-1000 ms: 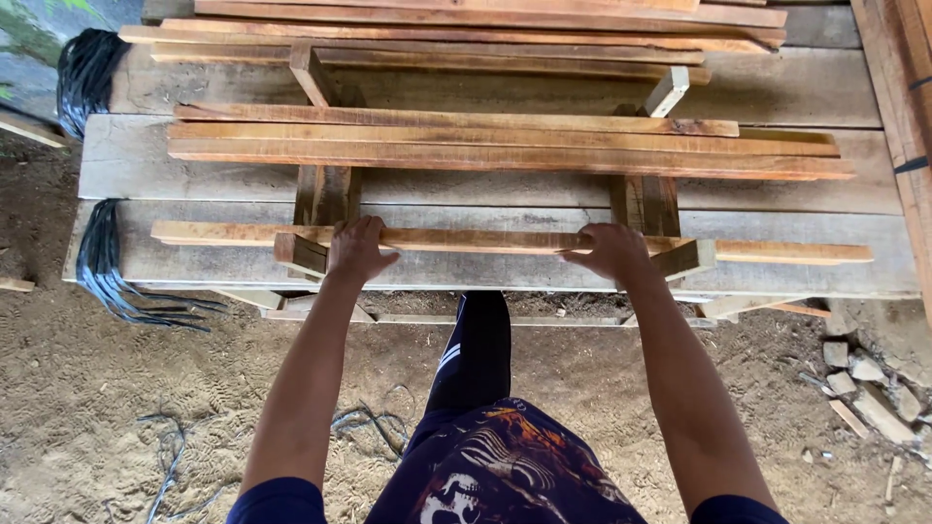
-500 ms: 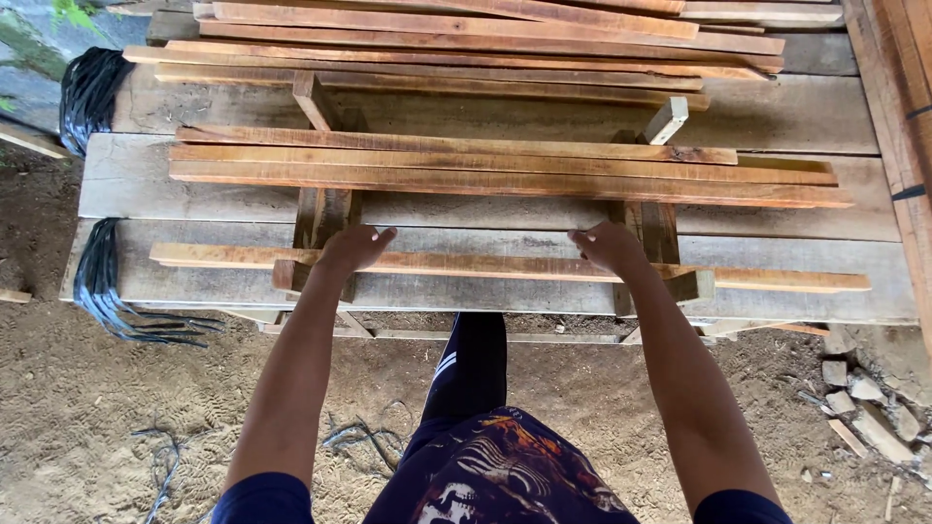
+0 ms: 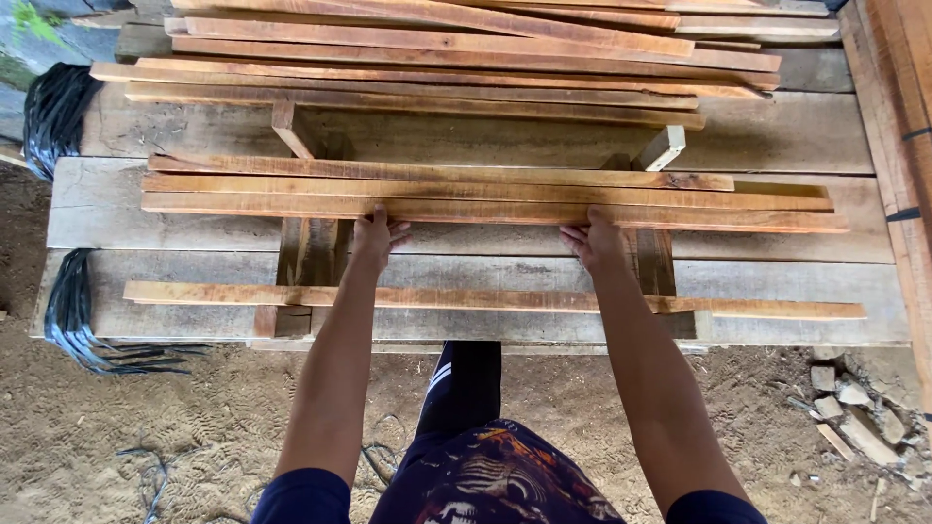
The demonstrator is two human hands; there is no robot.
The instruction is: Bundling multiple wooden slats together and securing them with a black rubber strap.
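Note:
My left hand and my right hand reach over a single long wooden slat that lies across two wooden cross supports. Both hands are at the near edge of the closest slat in a group of three laid side by side. Thumbs rest on top of it and fingers curl under its edge. My hands grip it about a third of its length apart, near the middle.
Grey weathered bench planks carry everything. A larger stack of slats lies at the back. Black strap bundles hang off the left end. Boards lean at the right. Stone rubble sits on the sandy ground.
Both hands let go of the single near slat and moved forward to the closest slat of the group of three. The near slat stayed lying on the supports.

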